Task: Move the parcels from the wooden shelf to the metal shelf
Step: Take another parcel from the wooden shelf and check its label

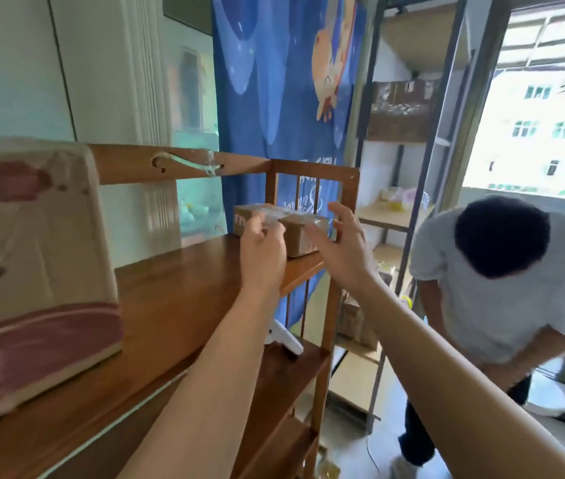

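A small brown cardboard parcel [300,242] with clear tape rests at the far right end of the wooden shelf [170,305], against its railed end. My left hand [262,252] is at the parcel's left front, fingers curled over its top edge. My right hand [341,243] is spread around the parcel's right end, thumb up behind it and fingers across its front. The metal shelf [423,174] stands beyond to the right and holds a taped cardboard box [402,112] on an upper level.
A large cream and pink wrapped pack [32,271] fills the left of the wooden shelf top. A person in a pale shirt [502,292] bends down just right of the metal shelf, by the window. A blue curtain [274,81] hangs behind. A white object [286,342] lies on the lower wooden level.
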A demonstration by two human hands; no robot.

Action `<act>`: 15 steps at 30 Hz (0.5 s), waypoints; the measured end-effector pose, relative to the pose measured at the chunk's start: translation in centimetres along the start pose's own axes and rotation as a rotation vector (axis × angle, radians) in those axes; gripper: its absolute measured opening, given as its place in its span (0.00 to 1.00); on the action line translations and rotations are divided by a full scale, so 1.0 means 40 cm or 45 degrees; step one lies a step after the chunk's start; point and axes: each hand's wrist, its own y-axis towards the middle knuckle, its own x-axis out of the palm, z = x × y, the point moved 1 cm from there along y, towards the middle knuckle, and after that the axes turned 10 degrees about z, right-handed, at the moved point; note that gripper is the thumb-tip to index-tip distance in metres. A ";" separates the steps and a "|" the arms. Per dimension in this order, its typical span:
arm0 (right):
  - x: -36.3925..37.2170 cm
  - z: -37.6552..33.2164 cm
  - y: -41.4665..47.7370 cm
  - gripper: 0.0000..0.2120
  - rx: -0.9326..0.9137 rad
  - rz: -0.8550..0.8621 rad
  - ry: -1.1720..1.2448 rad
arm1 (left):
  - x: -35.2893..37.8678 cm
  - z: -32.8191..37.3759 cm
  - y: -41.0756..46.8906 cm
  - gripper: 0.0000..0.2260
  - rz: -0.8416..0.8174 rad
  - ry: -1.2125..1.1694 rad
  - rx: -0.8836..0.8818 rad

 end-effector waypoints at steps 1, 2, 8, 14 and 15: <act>0.025 0.019 0.044 0.34 0.104 0.005 -0.046 | 0.026 -0.019 0.033 0.30 0.020 -0.036 -0.068; 0.047 0.036 0.082 0.36 0.197 0.006 -0.066 | 0.046 -0.027 0.052 0.30 0.024 -0.066 -0.127; 0.103 0.102 0.127 0.27 0.331 0.018 -0.044 | 0.110 -0.023 0.051 0.19 0.018 -0.108 -0.283; -0.035 0.011 -0.069 0.22 0.394 0.223 0.645 | 0.022 0.014 -0.162 0.10 0.134 -0.154 -0.097; -0.071 -0.015 -0.119 0.19 0.353 0.232 0.740 | -0.002 0.020 -0.226 0.08 0.178 -0.166 -0.034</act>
